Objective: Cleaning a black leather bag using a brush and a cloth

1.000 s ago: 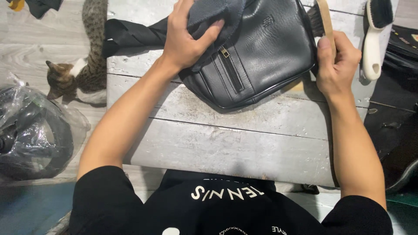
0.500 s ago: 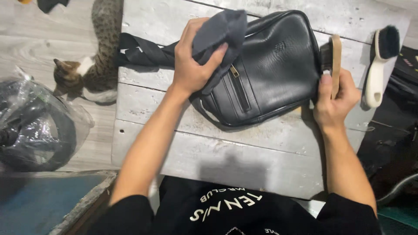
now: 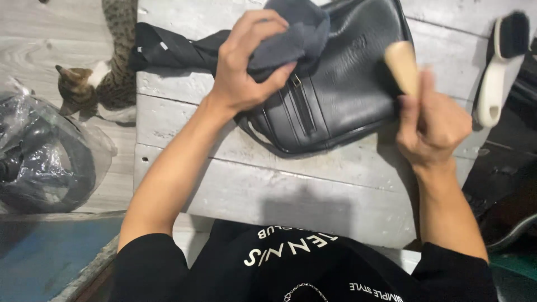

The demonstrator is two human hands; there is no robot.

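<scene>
Only one package in view: a clear plastic bag (image 3: 47,159) at nine o'clock, on the grey plank floor just left of the white wooden table (image 3: 313,190). Crumpled, glossy, rounded in shape, with something dark and coiled inside. No labels, signs or screens visible anywhere else in view.

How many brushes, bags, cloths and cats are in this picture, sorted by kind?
Brushes: 2, a wooden-handled brush gripped in the right hand and a white-handled brush lying on the table.
Bags: 1, a black leather bag.
Cloths: 1, a grey cloth held by the left hand.
Cats: 1, a tabby cat on the floor.
Total: 5.
</scene>
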